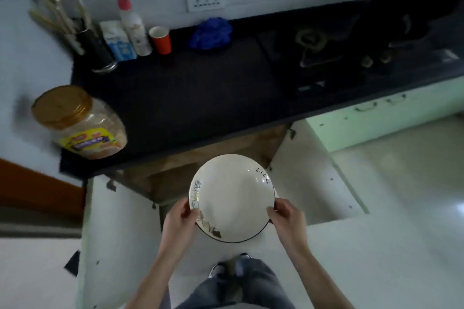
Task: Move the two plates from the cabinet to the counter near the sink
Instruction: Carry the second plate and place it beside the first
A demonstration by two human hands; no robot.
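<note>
A white plate (232, 197) with a dark rim, small drawings on its left side and handwriting at its upper right is held level in the air, in front of the open cabinet (200, 165) under the counter. A second rim edge peeks out beneath it at the right, so it looks like two stacked plates. My left hand (182, 218) grips the left edge and my right hand (286, 218) grips the right edge. The dark counter (188, 98) lies just beyond and above the plates. No sink is in view.
On the counter stand a gold-lidded jar (80, 123) at the front left, a utensil holder (95, 50), a carton, a white bottle (134, 27), a red cup (160, 39), a blue cloth (211, 32) and a gas stove (321, 50). Both white cabinet doors (120, 233) hang open beside me.
</note>
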